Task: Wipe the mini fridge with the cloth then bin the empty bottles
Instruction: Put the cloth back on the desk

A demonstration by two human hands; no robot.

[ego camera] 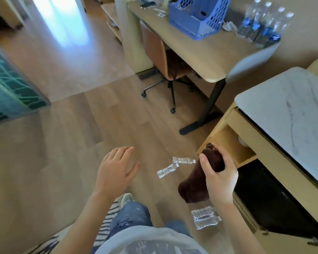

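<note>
A wood-plank floor (117,110) is filling most of the view. The right hand (218,176) is gripping a dark brown cloth (196,187), which is hanging below the fist. At three o'clock of it the black mini fridge (275,204) is sitting under a marble-topped counter (290,109). Empty bottles (174,165) are lying on the floor at nine o'clock of the cloth, more bottles (205,217) at six. The left hand (116,171) is hovering open, holding nothing.
</note>
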